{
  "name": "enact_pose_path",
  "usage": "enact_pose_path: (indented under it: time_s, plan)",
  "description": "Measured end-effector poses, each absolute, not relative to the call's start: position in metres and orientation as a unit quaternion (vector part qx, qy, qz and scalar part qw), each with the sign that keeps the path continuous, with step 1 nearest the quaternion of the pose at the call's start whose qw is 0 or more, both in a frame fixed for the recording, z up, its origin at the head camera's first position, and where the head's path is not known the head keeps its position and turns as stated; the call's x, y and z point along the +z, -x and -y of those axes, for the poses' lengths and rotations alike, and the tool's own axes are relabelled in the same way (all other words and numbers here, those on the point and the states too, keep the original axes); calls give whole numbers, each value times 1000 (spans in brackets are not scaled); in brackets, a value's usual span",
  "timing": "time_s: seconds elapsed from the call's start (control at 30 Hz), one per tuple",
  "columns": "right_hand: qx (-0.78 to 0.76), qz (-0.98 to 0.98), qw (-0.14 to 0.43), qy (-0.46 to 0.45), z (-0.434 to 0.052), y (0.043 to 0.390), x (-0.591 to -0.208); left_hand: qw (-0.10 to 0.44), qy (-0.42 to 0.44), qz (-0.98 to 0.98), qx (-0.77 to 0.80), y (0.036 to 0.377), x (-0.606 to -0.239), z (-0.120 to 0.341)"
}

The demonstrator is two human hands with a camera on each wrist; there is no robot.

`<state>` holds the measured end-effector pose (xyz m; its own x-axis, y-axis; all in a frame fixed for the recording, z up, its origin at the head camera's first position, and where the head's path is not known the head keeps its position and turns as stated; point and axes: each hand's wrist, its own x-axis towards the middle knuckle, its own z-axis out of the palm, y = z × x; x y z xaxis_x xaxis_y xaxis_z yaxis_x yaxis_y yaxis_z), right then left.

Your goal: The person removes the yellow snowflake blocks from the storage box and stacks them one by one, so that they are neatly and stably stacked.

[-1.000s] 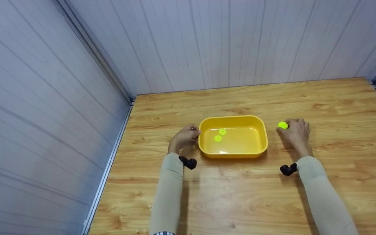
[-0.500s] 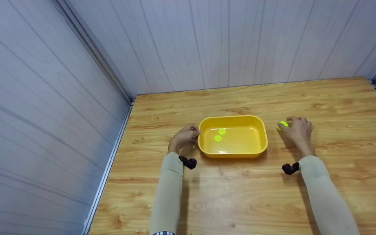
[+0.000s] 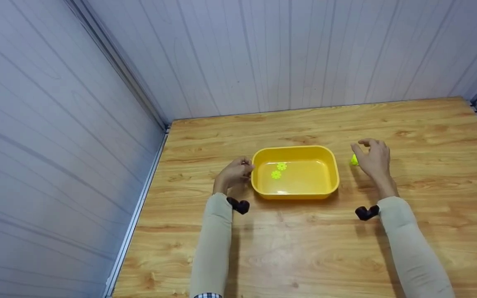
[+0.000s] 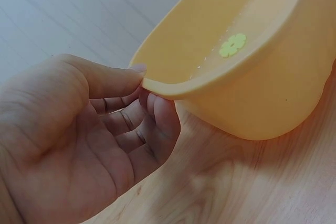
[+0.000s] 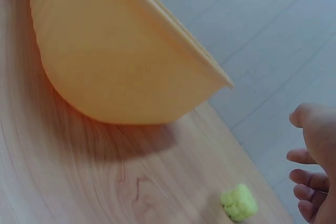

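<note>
A yellow plastic tub [image 3: 295, 191] stands on the wooden table. Between thumb and curled fingers, my left hand [image 4: 100, 124] pinches the rim at the tub's left end. Two flat lime flower shapes [image 3: 282, 166] are in the tub, toward its left side; the left wrist view shows one flower [image 4: 232, 45]. Right of the tub, a small lumpy lime piece with scalloped edges [image 5: 239, 203] sits on the table. My right hand [image 3: 374, 161] is just above and beside it, thumb and fingers spread apart, holding nothing. In the head view the thumb partly covers the lime piece.
Pale panelled walls [image 3: 238, 58] rise behind the table and along its left side. The wooden tabletop [image 3: 288, 240] stretches in front of the tub and to both sides. Each sleeve cuff carries a small black wrist camera [image 3: 238, 205].
My right hand has let go of the lime piece, leaving it on the table, and has lifted slightly away with fingers parted. The left hand still grips the tub's rim.
</note>
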<state>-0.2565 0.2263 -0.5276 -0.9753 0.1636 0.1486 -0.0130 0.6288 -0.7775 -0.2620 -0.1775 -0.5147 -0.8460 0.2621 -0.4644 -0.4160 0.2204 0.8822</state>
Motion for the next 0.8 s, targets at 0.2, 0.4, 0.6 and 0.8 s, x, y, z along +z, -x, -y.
enact_pose_path:
  time_s: [0.2,0.4,0.6,0.8]
  plan:
    - [456,882,116,13,-208,258,-519,277,53,-724,630,261,-514,177]
    - [456,884,100,4,-187,261,-512,271,52,-733,622,261,-514,178]
    - [456,886,88,-14,-164,262,-510,266,55,-740,615,261,-514,178]
    - [455,885,91,-46,-142,262,-512,267,57,-742,612,261,-513,178]
